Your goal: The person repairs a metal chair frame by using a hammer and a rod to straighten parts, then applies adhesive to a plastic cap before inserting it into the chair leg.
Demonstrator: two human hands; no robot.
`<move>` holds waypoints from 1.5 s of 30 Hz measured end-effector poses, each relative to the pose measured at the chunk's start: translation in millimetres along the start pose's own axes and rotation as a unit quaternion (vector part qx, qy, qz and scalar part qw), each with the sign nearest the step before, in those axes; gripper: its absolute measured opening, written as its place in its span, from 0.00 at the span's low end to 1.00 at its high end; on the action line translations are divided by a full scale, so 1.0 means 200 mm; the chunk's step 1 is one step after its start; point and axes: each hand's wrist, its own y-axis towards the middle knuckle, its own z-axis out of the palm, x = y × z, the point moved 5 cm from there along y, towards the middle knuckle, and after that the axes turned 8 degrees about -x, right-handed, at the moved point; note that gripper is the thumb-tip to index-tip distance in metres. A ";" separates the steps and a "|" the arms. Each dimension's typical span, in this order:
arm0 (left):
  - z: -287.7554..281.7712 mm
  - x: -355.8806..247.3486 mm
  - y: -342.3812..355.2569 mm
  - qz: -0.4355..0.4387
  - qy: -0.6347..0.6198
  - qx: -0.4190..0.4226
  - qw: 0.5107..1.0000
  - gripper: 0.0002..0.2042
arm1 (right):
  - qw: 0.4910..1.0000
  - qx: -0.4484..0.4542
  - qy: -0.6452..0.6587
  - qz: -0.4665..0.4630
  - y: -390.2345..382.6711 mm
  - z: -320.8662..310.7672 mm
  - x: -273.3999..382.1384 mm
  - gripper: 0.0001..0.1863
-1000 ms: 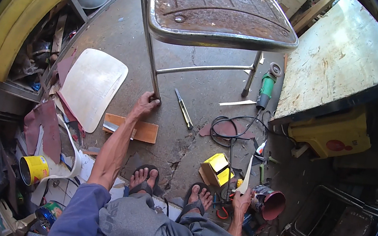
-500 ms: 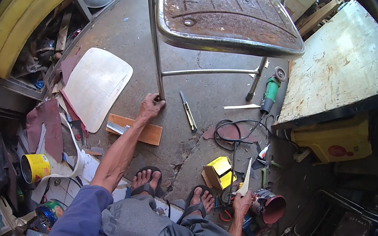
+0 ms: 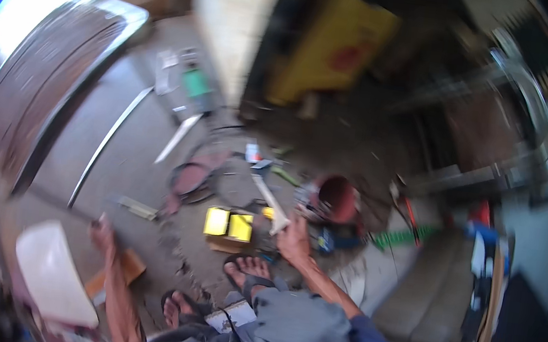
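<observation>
Motion smears the picture. My left hand [image 3: 102, 235] is closed at the lower end of a metal leg of the folding chair [image 3: 51, 89], whose brown, worn seat stands at the left. Its fingers are blurred. My right hand [image 3: 295, 240] is closed on the wide end of a pale tapered strip [image 3: 267, 197], which points away from me. Just beyond my right hand lies a tin [image 3: 337, 199] with a reddish inside. A yellow box [image 3: 229, 226] sits to its left. An orange-brown block [image 3: 118, 271] lies beside my left forearm.
A white curved panel [image 3: 56, 273] lies at the lower left. Farther off are a green angle grinder [image 3: 196, 84], a pale offcut [image 3: 178, 137] and a utility knife [image 3: 137, 207]. A yellow case [image 3: 333, 48] stands under a worktop at the back. A grey cushion [image 3: 427, 292] is at the right.
My view has swung to the right, so the chair now appears at the left. My right hand and the pale strip are nearer the middle, and the strip's tip has turned leftward.
</observation>
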 end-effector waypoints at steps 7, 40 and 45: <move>-0.20 -0.38 -0.02 0.014 0.271 0.014 0.962 0.28 | 0.972 0.200 0.084 0.086 -0.41 -0.27 -0.44 0.13; -0.56 -0.39 -0.60 -0.106 0.143 0.327 0.928 0.25 | 0.967 -0.050 -0.246 0.046 0.32 -0.22 -1.32 0.18; -0.62 -0.50 -0.66 -0.056 0.110 0.304 0.945 0.21 | 0.937 -0.147 -0.296 0.111 0.38 -0.43 -1.27 0.07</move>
